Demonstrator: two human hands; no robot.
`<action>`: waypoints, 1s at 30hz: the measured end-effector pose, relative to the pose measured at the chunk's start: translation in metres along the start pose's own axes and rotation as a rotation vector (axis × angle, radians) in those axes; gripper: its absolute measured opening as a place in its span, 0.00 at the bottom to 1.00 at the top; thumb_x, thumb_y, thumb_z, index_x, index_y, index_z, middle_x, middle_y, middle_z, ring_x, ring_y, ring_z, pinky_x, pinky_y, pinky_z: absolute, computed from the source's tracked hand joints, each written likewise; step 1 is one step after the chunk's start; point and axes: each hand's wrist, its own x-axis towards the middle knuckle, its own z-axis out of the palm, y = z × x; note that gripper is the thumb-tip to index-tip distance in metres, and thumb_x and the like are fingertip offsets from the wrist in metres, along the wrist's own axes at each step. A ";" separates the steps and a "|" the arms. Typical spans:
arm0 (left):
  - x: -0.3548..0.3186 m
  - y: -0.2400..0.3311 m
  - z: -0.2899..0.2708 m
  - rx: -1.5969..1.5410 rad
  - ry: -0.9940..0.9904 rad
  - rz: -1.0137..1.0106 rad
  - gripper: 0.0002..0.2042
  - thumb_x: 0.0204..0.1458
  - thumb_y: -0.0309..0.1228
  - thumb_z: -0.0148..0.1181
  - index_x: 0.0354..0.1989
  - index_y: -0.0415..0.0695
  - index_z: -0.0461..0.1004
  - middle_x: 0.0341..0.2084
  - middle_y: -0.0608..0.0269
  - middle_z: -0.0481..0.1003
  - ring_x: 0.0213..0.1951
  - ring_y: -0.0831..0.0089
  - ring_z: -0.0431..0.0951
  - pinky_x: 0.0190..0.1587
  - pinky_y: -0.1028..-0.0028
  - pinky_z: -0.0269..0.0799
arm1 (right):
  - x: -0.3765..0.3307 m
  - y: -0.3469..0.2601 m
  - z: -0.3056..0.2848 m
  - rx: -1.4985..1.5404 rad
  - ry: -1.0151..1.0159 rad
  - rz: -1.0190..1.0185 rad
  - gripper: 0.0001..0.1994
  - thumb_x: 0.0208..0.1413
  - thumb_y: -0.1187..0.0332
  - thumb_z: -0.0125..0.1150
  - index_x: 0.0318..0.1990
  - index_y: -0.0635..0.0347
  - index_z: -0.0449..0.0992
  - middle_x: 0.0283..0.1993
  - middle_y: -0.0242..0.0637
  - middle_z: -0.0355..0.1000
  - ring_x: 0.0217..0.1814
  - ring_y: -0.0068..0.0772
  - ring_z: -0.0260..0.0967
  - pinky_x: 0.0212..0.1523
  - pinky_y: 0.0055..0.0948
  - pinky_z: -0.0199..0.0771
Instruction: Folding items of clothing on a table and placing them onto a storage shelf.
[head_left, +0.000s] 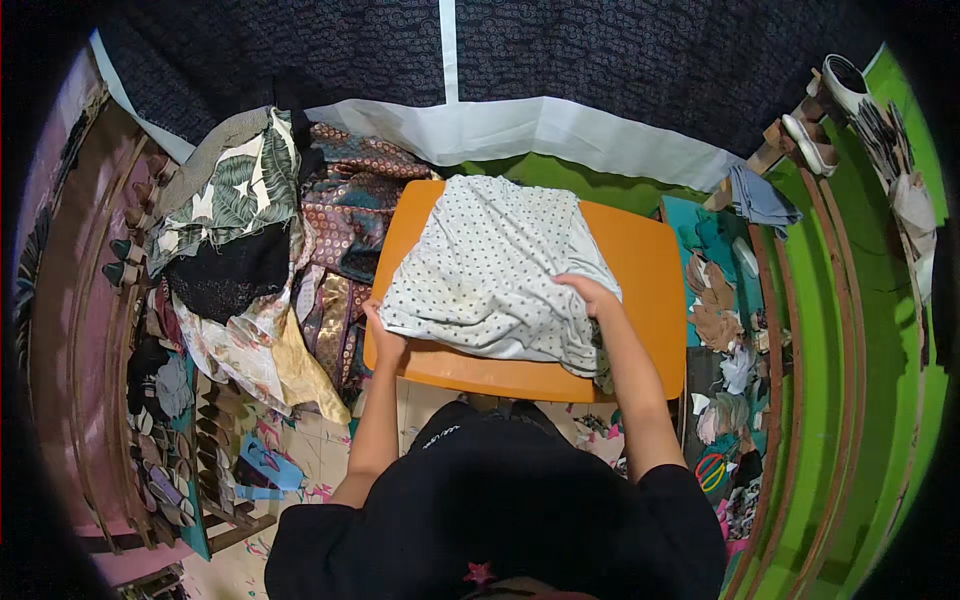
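Observation:
A white cloth with dark dots (500, 270) lies spread and wrinkled over an orange tabletop (648, 290). My left hand (386, 337) grips the cloth's near left corner at the table's edge, its fingertips partly hidden. On the right side, my right hand (592, 296) holds the cloth with the thumb and fingers drawn together on a fold. Below that hand the fabric bunches up and hangs near the front edge of the table.
Patterned fabrics (245, 260) are heaped to the left of the table, beside a patterned brown cloth (350, 200). At right, a teal shelf (715, 235) carries cloth scraps and scissors with coloured handles (711, 472). A dark curtain (600, 70) hangs behind. Scraps litter the floor (310, 450).

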 end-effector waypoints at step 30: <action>0.026 -0.016 -0.033 0.161 -0.354 -0.435 0.21 0.44 0.41 0.56 0.40 0.36 0.66 0.34 0.63 0.69 0.35 0.74 0.69 0.38 0.76 0.64 | -0.079 0.141 0.014 -0.428 0.829 -0.344 0.51 0.26 0.53 0.69 0.56 0.70 0.46 0.58 0.56 0.48 0.60 0.49 0.47 0.56 0.37 0.50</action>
